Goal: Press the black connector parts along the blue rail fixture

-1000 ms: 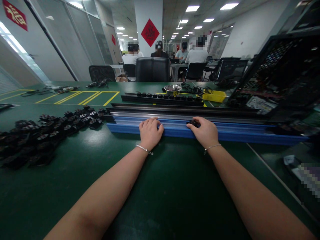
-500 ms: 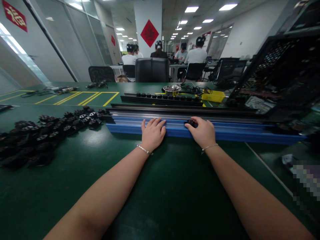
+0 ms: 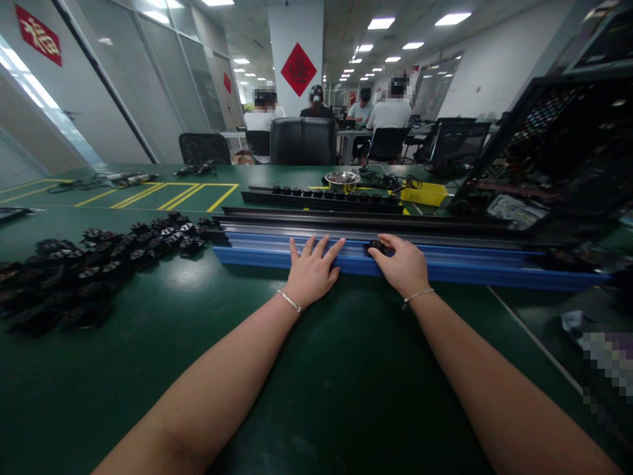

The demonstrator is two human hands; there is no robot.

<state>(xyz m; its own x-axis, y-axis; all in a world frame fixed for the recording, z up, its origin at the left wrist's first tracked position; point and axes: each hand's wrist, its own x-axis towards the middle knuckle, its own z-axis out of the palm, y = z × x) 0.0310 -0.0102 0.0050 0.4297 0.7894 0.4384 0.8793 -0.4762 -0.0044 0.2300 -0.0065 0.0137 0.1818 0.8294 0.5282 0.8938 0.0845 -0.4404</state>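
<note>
A long blue rail lies across the green table in front of me. Over its left half my left hand is spread, fingertips on the rail and nothing held. Further right, my right hand pinches a small black part between thumb and fingers, at the rail's channel. The part's exact kind is too dark to make out. Right behind the blue rail run long black rails, parallel to it.
A heap of black parts covers the table's left side. Behind the rails are a black strip with a row of small parts, a metal bowl and a yellow bin. A dark perforated rack stands at right. Several people sit beyond.
My left hand has shifted slightly right along the blue rail and its fingers have spread wider. My right hand keeps its pinch on the black part in nearly the same place.
</note>
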